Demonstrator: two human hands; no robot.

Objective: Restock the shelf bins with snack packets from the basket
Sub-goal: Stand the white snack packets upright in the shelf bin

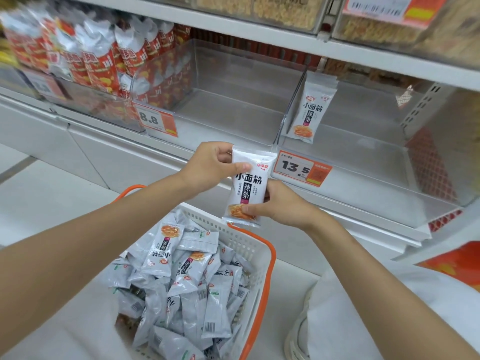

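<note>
- Your left hand (215,165) pinches the top edge of one snack packet (248,188), thumb on the front.
- Your right hand (283,206) pinches its lower right edge, thumb on the printed food picture.
- The packet is upright in mid-air, print facing you, in front of the shelf lip.
- Basket (259,246) at 6 o'clock from the packet: white slotted walls, orange handles, on the pale floor (46,203). It holds a loose pile of matching packets (187,281).
- Right bin (363,144) at 2 o'clock: clear plastic, with one leaning packet (311,107) upright against its left wall.
- 13.5 price tag (301,168) at 3 o'clock, on that bin's front, just beside the held packet.
- Middle bin (233,81) at 12 o'clock, clear; 8.8 price tag (157,120) at its front left corner.
- Red packets (91,55) at 10 o'clock in the left bin, blurred.
- White upper shelf (259,32) carries clear tubs (283,11) of yellowish snacks.
- White cabinet panels (104,152) run under the bins.
- Shoe (298,331) at 5 o'clock.
</note>
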